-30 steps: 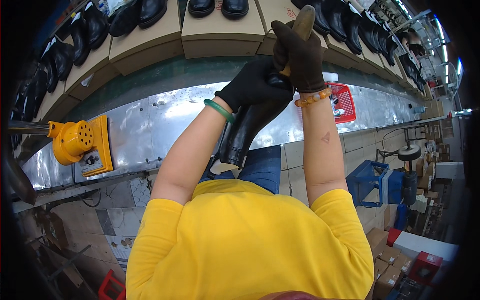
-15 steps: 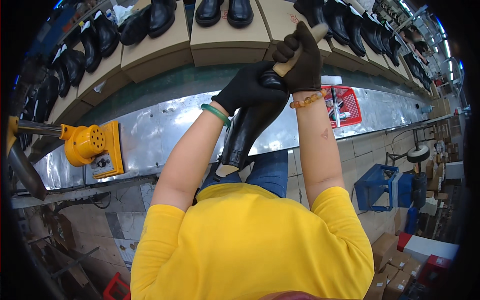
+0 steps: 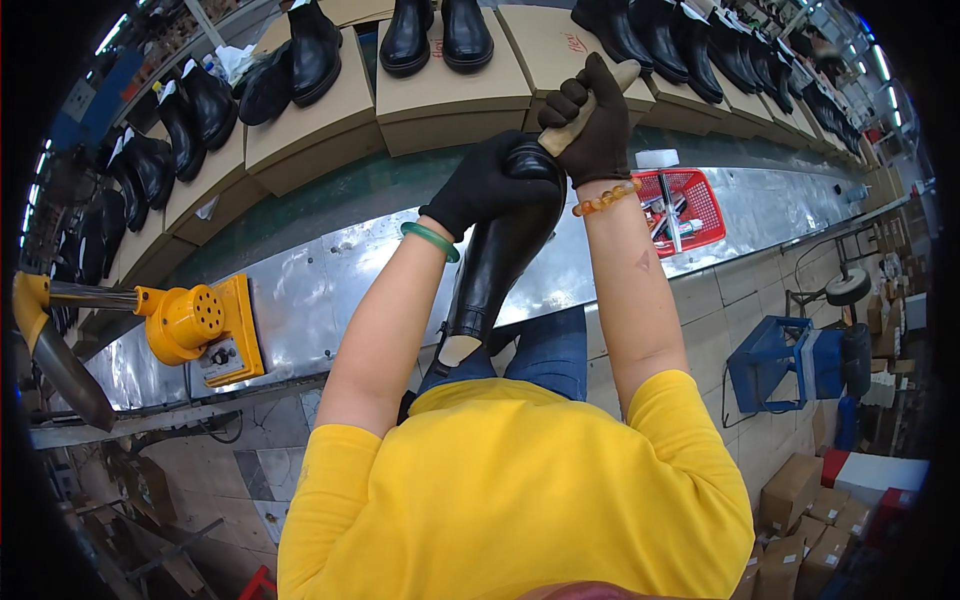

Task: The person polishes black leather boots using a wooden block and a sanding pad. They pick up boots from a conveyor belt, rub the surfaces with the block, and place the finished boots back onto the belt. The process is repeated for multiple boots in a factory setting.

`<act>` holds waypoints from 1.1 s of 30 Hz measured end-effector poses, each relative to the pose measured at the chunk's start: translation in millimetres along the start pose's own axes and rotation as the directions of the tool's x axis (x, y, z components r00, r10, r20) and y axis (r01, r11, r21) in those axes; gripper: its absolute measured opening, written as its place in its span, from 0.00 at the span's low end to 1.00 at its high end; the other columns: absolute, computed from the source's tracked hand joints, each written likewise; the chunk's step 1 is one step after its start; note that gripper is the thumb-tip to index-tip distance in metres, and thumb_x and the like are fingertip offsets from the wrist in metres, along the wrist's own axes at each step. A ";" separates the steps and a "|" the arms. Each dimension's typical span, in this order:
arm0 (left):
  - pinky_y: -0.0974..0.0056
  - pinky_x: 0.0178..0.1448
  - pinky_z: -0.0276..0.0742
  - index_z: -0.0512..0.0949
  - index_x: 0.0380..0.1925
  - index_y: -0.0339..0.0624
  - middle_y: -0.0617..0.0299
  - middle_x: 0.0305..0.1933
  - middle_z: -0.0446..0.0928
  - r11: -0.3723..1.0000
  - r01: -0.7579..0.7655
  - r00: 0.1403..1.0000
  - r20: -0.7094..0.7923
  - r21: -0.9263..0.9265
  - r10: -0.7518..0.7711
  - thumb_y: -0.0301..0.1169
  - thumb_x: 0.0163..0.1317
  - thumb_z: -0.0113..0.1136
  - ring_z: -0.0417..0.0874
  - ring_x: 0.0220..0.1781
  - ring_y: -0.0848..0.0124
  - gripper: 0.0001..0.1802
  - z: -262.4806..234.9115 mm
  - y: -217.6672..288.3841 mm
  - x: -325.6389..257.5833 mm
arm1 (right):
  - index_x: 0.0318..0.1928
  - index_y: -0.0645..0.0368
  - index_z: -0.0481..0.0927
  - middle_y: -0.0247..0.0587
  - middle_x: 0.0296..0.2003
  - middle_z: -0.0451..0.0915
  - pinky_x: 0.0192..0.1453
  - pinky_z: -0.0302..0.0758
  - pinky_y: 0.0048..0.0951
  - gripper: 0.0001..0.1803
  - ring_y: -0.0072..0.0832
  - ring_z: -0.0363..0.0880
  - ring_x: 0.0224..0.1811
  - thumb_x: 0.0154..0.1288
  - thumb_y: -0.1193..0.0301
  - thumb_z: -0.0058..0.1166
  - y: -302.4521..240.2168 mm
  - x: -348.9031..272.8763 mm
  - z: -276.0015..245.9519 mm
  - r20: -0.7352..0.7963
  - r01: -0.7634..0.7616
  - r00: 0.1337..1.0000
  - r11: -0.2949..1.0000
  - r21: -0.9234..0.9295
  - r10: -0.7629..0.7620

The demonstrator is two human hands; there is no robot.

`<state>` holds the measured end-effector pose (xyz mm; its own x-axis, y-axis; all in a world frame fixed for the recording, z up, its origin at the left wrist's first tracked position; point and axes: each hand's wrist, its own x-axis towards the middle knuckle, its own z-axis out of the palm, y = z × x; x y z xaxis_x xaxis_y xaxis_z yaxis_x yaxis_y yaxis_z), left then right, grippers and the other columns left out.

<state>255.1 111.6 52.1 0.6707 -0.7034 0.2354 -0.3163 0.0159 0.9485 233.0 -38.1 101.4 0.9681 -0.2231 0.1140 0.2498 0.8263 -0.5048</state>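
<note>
Black boot (image 3: 500, 250) held above the lap, long axis running 7 to 1 o'clock, opening toward 7. Left hand (image 3: 480, 185) fingers wrapped over its upper end; right hand (image 3: 592, 125) fingers clenched on a wooden handle (image 3: 585, 105), tool head probably hidden.

You have a glossy black ankle boot (image 3: 497, 262) held up in front of you, toe end raised, opening pointing down toward your lap, pale lining showing. A pale wooden tool handle (image 3: 585, 105) rests tilted against its upper end.
</note>
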 end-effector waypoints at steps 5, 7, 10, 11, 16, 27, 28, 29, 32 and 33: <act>0.65 0.49 0.75 0.76 0.44 0.36 0.57 0.39 0.79 1.000 0.002 1.000 0.006 0.020 -0.002 0.39 0.40 0.72 0.79 0.41 0.71 0.30 -0.4 -1.4 1.8 | 0.28 0.53 0.67 0.28 0.17 0.62 0.20 0.60 0.25 0.13 0.20 0.61 0.16 0.59 0.62 0.57 -0.3 -4.1 9.2 -0.012 0.025 1.000 0.977 -0.211 -0.028; 0.65 0.49 0.75 0.76 0.44 0.36 0.57 0.39 0.79 1.000 -0.001 1.000 0.006 0.017 0.001 0.40 0.40 0.72 0.79 0.41 0.71 0.30 -0.2 0.3 1.8 | 0.28 0.54 0.68 0.30 0.17 0.64 0.20 0.62 0.26 0.13 0.21 0.63 0.16 0.59 0.62 0.58 -1.0 -4.7 10.3 -0.002 0.026 1.000 0.962 -0.272 -0.027; 0.65 0.49 0.75 0.76 0.44 0.37 0.57 0.39 0.79 1.000 -0.008 1.000 0.004 0.008 0.008 0.40 0.40 0.73 0.79 0.41 0.71 0.30 0.8 0.8 2.6 | 0.29 0.55 0.69 0.32 0.17 0.67 0.19 0.64 0.27 0.13 0.22 0.66 0.15 0.58 0.63 0.59 -2.3 -4.1 9.8 0.009 0.036 0.999 0.943 -0.330 -0.035; 0.65 0.49 0.74 0.76 0.44 0.37 0.57 0.39 0.79 1.000 -0.010 1.000 0.002 0.003 0.010 0.40 0.40 0.73 0.79 0.42 0.71 0.30 1.5 -0.1 3.3 | 0.29 0.56 0.70 0.32 0.17 0.68 0.18 0.64 0.27 0.13 0.22 0.66 0.15 0.58 0.64 0.59 -1.9 -3.2 10.1 0.000 0.050 0.999 0.931 -0.361 -0.053; 0.65 0.49 0.74 0.76 0.43 0.37 0.58 0.39 0.79 0.998 -0.017 0.999 -0.038 -0.059 0.014 0.39 0.40 0.73 0.79 0.42 0.72 0.29 2.7 -8.2 2.7 | 0.28 0.58 0.71 0.34 0.14 0.68 0.14 0.63 0.25 0.12 0.22 0.66 0.11 0.57 0.66 0.60 6.3 -8.7 24.1 0.003 0.132 0.988 0.821 -0.555 -0.157; 0.66 0.57 0.70 0.73 0.49 0.35 0.60 0.47 0.78 0.991 -0.070 0.998 0.002 -0.118 0.070 0.29 0.48 0.67 0.76 0.51 0.73 0.26 3.8 -18.4 2.8 | 0.26 0.60 0.72 0.32 0.12 0.69 0.13 0.61 0.21 0.11 0.18 0.66 0.09 0.57 0.69 0.60 15.7 -24.7 38.5 0.207 0.312 0.947 0.562 -0.766 -0.244; 0.66 0.58 0.70 0.73 0.49 0.35 0.60 0.48 0.77 0.989 -0.065 0.998 0.002 -0.135 0.066 0.29 0.49 0.67 0.75 0.52 0.73 0.26 3.6 -17.5 1.5 | 0.26 0.60 0.72 0.32 0.12 0.69 0.13 0.61 0.20 0.11 0.18 0.66 0.09 0.57 0.69 0.60 17.4 -25.5 38.3 0.221 0.328 0.942 0.553 -0.766 -0.253; 0.65 0.58 0.69 0.73 0.49 0.35 0.60 0.49 0.77 0.987 -0.060 0.998 0.001 -0.152 0.061 0.28 0.49 0.67 0.75 0.53 0.73 0.26 3.1 -15.7 -0.5 | 0.26 0.61 0.72 0.32 0.13 0.69 0.13 0.61 0.20 0.11 0.18 0.66 0.09 0.57 0.70 0.60 19.0 -26.3 37.8 0.235 0.344 0.936 0.544 -0.765 -0.261; 0.65 0.59 0.69 0.72 0.50 0.35 0.60 0.50 0.77 0.982 -0.034 0.999 -0.003 -0.188 0.034 0.28 0.48 0.68 0.75 0.54 0.73 0.27 2.1 -18.5 -1.1 | 0.27 0.61 0.73 0.32 0.13 0.70 0.13 0.61 0.20 0.10 0.17 0.66 0.09 0.57 0.70 0.60 20.1 -26.8 38.4 0.216 0.324 0.944 0.569 -0.756 -0.250; 0.65 0.59 0.69 0.72 0.50 0.35 0.60 0.50 0.77 0.981 -0.026 1.000 -0.005 -0.193 0.025 0.28 0.48 0.68 0.75 0.54 0.73 0.27 0.8 -18.6 0.0 | 0.27 0.61 0.73 0.33 0.13 0.71 0.13 0.60 0.19 0.10 0.17 0.66 0.09 0.57 0.70 0.60 19.4 -26.0 40.0 0.204 0.311 0.949 0.586 -0.748 -0.242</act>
<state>260.5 110.7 34.3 0.6659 -0.6991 0.2605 -0.1980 0.1711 0.9652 213.4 4.4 122.9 0.8617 -0.3059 0.4049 0.4334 0.0284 -0.9008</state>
